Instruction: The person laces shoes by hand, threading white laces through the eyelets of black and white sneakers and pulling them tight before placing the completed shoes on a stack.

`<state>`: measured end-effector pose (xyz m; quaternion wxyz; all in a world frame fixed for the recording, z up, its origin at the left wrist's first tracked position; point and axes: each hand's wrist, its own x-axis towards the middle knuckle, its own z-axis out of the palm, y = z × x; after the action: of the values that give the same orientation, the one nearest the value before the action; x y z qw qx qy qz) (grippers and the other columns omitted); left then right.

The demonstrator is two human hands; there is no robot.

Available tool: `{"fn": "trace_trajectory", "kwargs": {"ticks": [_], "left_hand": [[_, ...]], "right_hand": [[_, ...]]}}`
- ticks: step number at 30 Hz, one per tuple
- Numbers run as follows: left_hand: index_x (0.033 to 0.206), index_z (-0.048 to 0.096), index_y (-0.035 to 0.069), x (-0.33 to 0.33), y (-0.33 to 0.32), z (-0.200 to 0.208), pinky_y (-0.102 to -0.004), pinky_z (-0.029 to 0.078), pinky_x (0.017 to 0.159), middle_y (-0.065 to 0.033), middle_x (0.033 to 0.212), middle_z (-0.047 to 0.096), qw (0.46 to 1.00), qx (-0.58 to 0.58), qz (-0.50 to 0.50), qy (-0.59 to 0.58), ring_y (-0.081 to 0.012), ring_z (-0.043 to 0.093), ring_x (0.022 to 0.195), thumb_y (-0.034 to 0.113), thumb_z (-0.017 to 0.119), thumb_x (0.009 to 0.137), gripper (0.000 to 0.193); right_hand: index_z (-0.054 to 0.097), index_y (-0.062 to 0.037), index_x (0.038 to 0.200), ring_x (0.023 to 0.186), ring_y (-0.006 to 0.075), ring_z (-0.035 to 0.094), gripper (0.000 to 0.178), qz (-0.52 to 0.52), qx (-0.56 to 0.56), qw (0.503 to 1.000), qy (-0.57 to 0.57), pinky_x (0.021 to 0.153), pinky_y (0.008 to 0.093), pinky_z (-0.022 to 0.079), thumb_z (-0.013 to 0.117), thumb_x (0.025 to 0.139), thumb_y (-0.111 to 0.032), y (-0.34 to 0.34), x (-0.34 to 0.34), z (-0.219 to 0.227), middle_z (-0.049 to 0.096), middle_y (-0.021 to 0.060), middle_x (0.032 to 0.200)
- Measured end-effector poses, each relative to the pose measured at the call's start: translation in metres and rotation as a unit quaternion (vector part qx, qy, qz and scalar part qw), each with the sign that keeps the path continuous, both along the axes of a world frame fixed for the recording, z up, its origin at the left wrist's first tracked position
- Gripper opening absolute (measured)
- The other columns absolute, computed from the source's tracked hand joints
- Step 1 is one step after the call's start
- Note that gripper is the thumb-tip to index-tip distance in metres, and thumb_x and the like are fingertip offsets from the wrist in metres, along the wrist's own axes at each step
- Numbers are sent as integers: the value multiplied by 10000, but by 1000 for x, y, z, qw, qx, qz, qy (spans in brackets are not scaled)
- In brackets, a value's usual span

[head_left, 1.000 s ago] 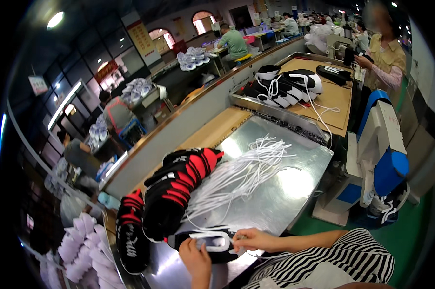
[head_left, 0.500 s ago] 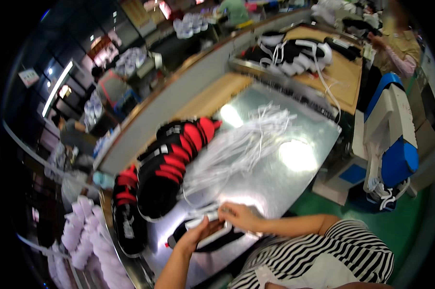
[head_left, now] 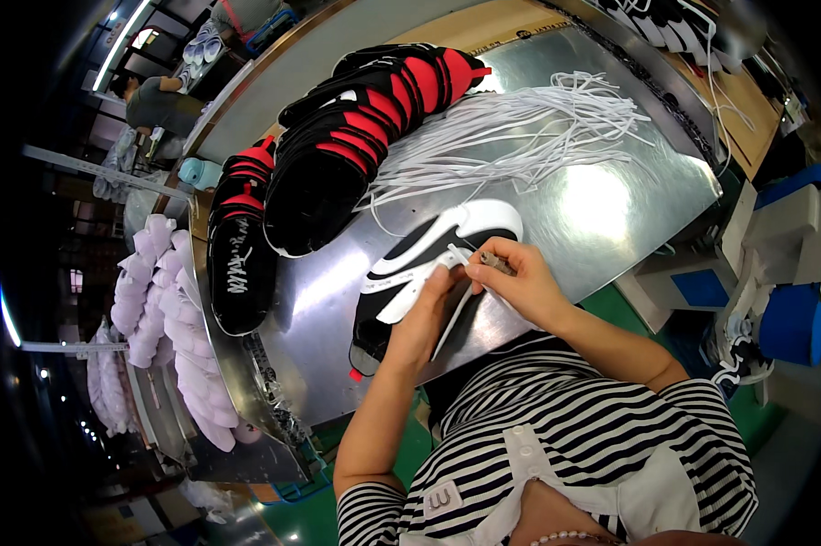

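A black-and-white shoe upper (head_left: 417, 256) lies on the metal table in front of me, its white toe pointing away. My left hand (head_left: 418, 320) is closed on its near side, thumb and fingers at the white eyelet strip. My right hand (head_left: 525, 281) meets it there, fingers closed round a small tool with a worn brownish handle (head_left: 496, 263). The tool's tip is hidden among the fingers. A white lace (head_left: 453, 325) hangs from the upper between my hands. Beyond lies a loose bundle of white laces (head_left: 510, 136).
Nested black-and-red shoe uppers (head_left: 337, 146) stand at the table's far left, with a shorter row (head_left: 242, 246) beside them. White padded pieces (head_left: 169, 318) hang left of the metal table (head_left: 324, 364). A blue-and-beige machine (head_left: 756, 282) stands at the right.
The view has swung downward, so table and hands appear higher in the picture. Both hands remain together at the shoe upper, which now shows more fully.
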<state>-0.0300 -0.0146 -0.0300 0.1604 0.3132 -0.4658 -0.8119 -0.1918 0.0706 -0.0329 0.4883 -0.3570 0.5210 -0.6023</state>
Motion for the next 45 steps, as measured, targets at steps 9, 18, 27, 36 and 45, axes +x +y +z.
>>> {"fn": "trace_trajectory", "kwargs": {"ticks": [9,18,27,36,45], "left_hand": [[1097,650,13,-14,15,14,-241,457,851,-29,1026,647,993,-95,73,17,-107,581,933,223,575,994,246],[1112,666,22,-13,19,15,-234,478,822,-35,1053,667,986,-51,159,-4,-105,610,925,145,679,923,226],[1136,680,-2,-5,25,6,-242,489,863,-56,1105,677,976,-161,142,-48,-123,625,971,100,690,908,250],[1140,680,-21,-8,32,13,-235,492,871,-68,1093,686,975,-186,118,-30,-120,635,985,50,645,929,226],[1184,652,-30,-5,39,11,-262,503,876,-97,1116,684,945,-308,86,-67,-161,655,988,25,621,937,255]], "right_hand": [[628,-38,869,656,47,545,119,15,31,999,39,611,213,406,639,902,-152,7,-4,6,643,-6,706],[597,-24,967,701,72,588,141,50,43,992,104,653,236,455,625,944,-160,15,3,13,656,26,773],[580,-37,1025,749,261,672,127,-6,-46,971,235,645,335,500,604,943,-131,33,-10,16,680,108,858],[601,-45,970,710,278,657,125,20,-54,959,277,628,351,491,616,926,-161,30,-20,16,682,101,824],[566,-56,940,699,295,650,117,0,-38,928,371,597,379,495,609,922,-163,33,-15,17,667,97,790]]}}
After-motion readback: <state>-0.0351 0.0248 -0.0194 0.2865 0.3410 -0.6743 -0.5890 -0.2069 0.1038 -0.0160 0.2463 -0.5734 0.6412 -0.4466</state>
